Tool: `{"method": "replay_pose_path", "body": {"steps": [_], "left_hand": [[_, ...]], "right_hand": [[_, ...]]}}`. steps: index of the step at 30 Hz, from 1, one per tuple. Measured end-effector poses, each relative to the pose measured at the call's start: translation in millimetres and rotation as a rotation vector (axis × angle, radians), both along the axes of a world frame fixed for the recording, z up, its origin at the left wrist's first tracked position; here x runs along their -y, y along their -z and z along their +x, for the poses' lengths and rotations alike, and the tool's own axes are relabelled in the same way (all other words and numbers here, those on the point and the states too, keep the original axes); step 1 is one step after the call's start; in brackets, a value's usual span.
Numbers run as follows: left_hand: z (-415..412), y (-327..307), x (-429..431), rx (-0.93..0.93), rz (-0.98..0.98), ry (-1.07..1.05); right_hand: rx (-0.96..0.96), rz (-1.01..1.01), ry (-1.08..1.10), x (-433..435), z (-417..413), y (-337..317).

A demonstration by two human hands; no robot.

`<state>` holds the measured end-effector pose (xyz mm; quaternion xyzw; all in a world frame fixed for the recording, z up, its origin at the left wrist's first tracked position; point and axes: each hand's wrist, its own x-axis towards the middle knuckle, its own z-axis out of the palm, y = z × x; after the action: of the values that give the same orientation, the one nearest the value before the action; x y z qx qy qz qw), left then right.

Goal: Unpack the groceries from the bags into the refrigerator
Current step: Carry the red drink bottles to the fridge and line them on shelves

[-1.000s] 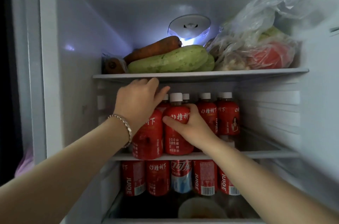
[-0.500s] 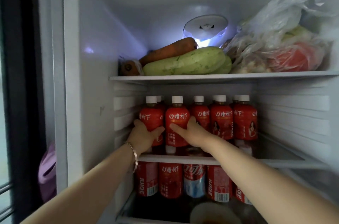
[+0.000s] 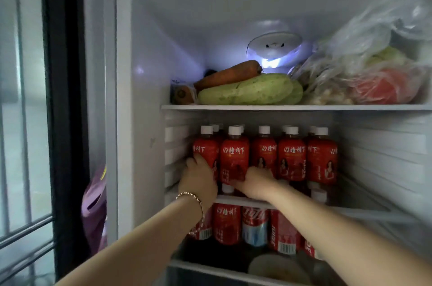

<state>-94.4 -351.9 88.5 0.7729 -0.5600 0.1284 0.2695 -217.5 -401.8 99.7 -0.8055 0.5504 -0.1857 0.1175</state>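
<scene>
Head view: left hand [image 3: 198, 177] grips leftmost bottle [image 3: 205, 151] low; right hand [image 3: 256, 182] grips second bottle [image 3: 233, 159], at its 3 o'clock. Likely heavy, rigid, slick; hold mid-body.

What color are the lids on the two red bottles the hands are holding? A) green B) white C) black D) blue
B: the leftmost bottle in the left hand and the second bottle in the right hand both have white caps.
</scene>
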Motion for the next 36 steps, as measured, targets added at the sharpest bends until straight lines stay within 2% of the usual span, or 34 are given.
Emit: {"method": "replay_pose_path", "body": {"steps": [4,9,13,20,25,30,33,36], "left_hand": [[-6.3,-6.5,-50.2,0.104,-0.023,0.204],[-15.8,1.3,-113.6,0.162,0.207,0.335],[-30.5,27.5,-160.9,0.277,0.332,0.453],[-103.8,67.1,-251.0,0.295,0.407,0.716],[-182.2,72.6,-314.9,0.238,0.361,0.876],[-278.3,88.5,-387.0,0.254,0.326,1.003],[-329.1,97.6,-421.5,0.295,0.305,1.049],[-372.2,102.7,-452.7,0.302,0.298,1.042]], "right_hand": [[0.008,-0.203,0.01,-61.5,-22.1,2.6],[0.001,-0.411,0.019,-158.0,-46.4,14.6],[-0.088,-0.316,0.11,-229.9,-71.2,37.6],[-0.169,-0.043,0.379,-356.1,-151.9,79.2],[-0.217,-0.12,0.645,-451.6,-235.2,89.4],[-0.176,-0.293,1.081,-559.6,-346.5,92.1],[-0.169,-0.284,1.247,-611.8,-408.9,96.4],[-0.177,-0.218,1.315,-639.4,-468.3,105.1]]}}
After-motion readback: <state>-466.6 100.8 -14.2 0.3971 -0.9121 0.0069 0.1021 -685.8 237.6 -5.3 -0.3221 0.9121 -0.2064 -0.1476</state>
